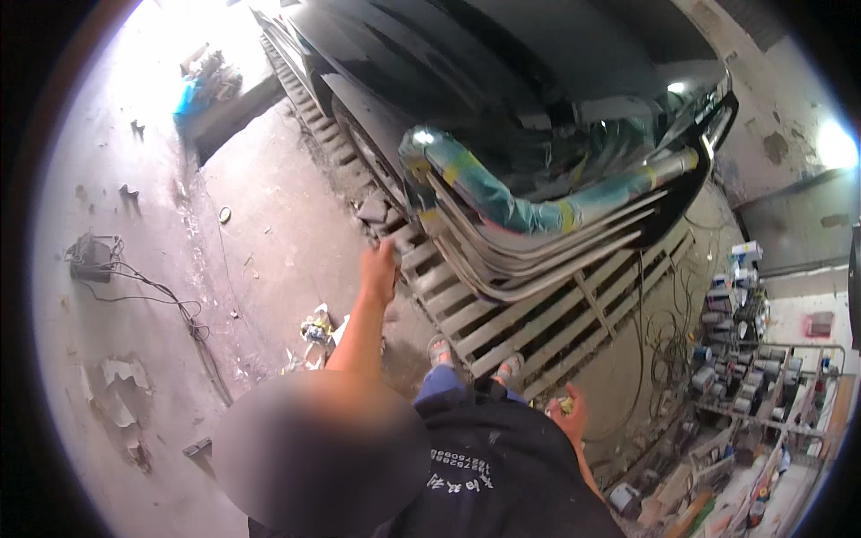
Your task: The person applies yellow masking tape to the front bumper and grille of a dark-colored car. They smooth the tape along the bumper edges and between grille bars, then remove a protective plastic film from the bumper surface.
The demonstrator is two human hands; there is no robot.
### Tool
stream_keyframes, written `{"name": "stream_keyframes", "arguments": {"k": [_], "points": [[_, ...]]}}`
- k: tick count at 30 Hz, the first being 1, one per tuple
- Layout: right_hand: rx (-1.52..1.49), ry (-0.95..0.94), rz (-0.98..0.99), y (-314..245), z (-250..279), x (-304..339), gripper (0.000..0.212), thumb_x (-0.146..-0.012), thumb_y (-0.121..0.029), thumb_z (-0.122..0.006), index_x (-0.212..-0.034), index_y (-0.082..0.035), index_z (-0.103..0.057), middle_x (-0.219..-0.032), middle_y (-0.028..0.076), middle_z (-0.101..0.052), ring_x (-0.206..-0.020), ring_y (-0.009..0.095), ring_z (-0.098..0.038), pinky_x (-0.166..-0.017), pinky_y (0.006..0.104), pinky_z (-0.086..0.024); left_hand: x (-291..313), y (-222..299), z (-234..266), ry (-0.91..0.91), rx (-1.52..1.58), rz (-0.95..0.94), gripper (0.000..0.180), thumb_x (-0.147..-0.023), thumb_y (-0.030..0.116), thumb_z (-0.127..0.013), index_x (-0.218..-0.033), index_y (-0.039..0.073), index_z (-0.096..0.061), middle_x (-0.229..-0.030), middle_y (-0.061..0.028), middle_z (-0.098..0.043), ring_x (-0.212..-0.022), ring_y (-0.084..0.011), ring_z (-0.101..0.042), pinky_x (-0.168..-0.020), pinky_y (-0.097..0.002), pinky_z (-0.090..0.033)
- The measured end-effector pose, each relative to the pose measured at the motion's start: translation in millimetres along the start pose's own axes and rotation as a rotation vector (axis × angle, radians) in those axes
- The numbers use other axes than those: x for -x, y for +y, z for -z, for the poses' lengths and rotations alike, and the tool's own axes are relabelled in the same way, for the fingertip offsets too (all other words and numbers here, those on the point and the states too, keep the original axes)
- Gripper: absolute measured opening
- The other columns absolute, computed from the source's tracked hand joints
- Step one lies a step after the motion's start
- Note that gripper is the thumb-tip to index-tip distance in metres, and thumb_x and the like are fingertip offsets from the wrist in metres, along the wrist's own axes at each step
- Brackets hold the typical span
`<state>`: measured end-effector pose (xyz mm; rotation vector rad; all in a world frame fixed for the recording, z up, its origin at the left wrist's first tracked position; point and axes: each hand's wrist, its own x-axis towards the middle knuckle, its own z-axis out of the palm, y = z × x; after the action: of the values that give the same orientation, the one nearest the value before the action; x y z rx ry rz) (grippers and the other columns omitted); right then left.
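My left hand reaches forward at the end of a bare forearm. Its fingers look closed, and what is in them, if anything, is hidden. It hangs apart from the near corner of a dark car. Across the car's front runs green masking film fixed with yellow tape, above several pale curved bumper strips. Low at my right side, my right hand is closed around a small crumpled yellowish wad, whose kind is not clear.
Slatted floor grating lies under the car's front. Crumpled litter sits on the floor at left, and cables trail from a wall box. Hoses coil at right beside a rack of cans. A blurred oval covers the lower left.
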<state>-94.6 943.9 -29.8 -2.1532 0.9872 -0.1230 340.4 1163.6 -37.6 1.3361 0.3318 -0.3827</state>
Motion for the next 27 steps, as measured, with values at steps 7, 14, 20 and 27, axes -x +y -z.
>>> {"name": "stream_keyframes", "arguments": {"k": [7,14,20,27], "points": [[-0.038,-0.061,-0.078,-25.9,-6.4,-11.5,0.049,-0.078,-0.026,-0.062,-0.120,-0.002,-0.053,-0.114,0.017,-0.057,-0.104,0.031,-0.056,-0.086,0.0379,-0.045,0.0,-47.1,20.2,0.032,-0.357,-0.119,0.023,-0.085,0.009,-0.046,-0.099,0.003,-0.063,-0.069,-0.0033,-0.055,-0.055,-0.0122,-0.049,-0.049,-0.0265,-0.039],[-0.055,0.008,0.093,-21.9,-2.8,-11.2,0.048,-0.077,-0.021,-0.063,-0.120,-0.002,-0.053,-0.113,0.017,-0.058,-0.101,0.031,-0.057,-0.085,0.0369,-0.045,-1.1,-42.1,-28.2,0.071,-0.665,-0.262,0.029,-0.089,0.024,-0.051,-0.102,0.000,-0.061,-0.085,-0.0150,-0.064,-0.076,-0.0228,-0.058,-0.071,-0.0328,-0.045],[-0.052,0.029,0.018,-15.5,1.8,0.8,0.048,-0.077,-0.021,-0.064,-0.118,0.002,-0.053,-0.113,0.020,-0.059,-0.105,0.033,-0.057,-0.090,0.0373,-0.044,-9.8,-43.5,-38.7,-0.189,-0.503,-0.292,0.036,-0.087,0.030,-0.059,-0.106,-0.001,-0.060,-0.090,-0.0149,-0.065,-0.080,-0.0231,-0.060,-0.075,-0.0319,-0.046],[-0.022,-0.003,-0.068,-18.1,10.3,7.9,0.050,-0.077,-0.025,-0.063,-0.119,0.001,-0.053,-0.113,0.021,-0.058,-0.104,0.034,-0.057,-0.087,0.0379,-0.045,-34.2,-48.6,-21.1,-0.340,-0.538,-0.342,0.027,-0.091,0.027,-0.057,-0.100,0.002,-0.062,-0.067,-0.0025,-0.052,-0.059,-0.0100,-0.043,-0.053,-0.0267,-0.034]]}}
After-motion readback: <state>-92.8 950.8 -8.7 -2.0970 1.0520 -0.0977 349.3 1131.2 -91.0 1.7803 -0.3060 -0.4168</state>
